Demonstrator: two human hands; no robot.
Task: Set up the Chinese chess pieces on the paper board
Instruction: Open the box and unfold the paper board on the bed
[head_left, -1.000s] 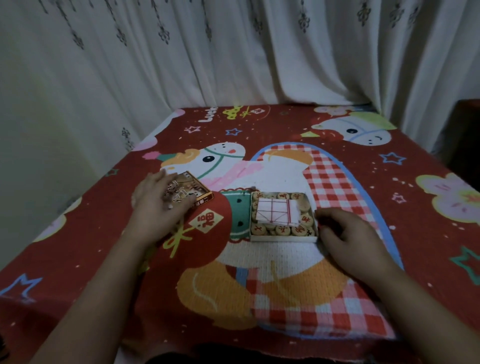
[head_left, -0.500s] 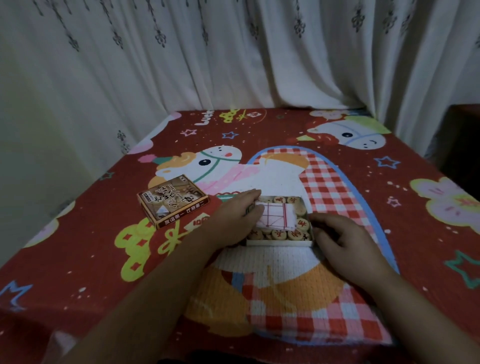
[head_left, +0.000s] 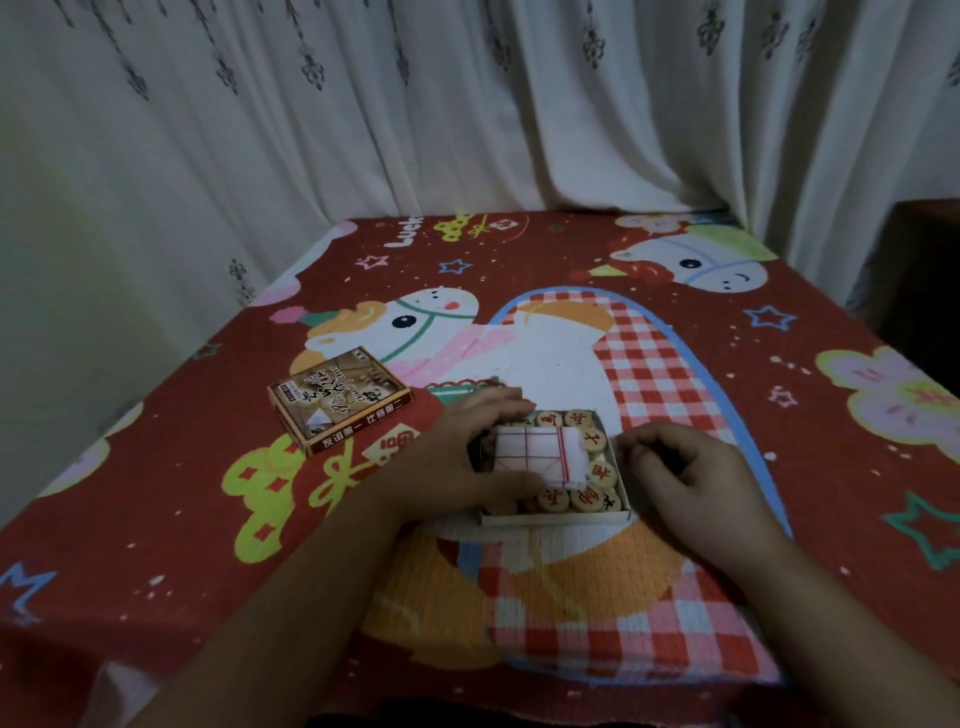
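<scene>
A small open cardboard tray (head_left: 550, 517) sits mid-table, filled with several round wooden chess pieces (head_left: 602, 474). A folded white paper board (head_left: 535, 456) with red grid lines lies on top of them. My left hand (head_left: 462, 457) grips the folded paper board, fingers at its far left edge and thumb at its near edge. My right hand (head_left: 691, 473) rests against the tray's right side with curled fingers. The box lid (head_left: 340, 400), brown with printed characters, lies to the left of the tray.
A red cloth (head_left: 156, 467) with cartoon horses covers the table. White curtains (head_left: 467, 104) hang along the far and left sides. A dark piece of furniture (head_left: 924, 270) stands past the right edge.
My left hand let go of the lid at the left, moved right to the tray and closed on the folded paper board. My right hand stayed beside the tray.
</scene>
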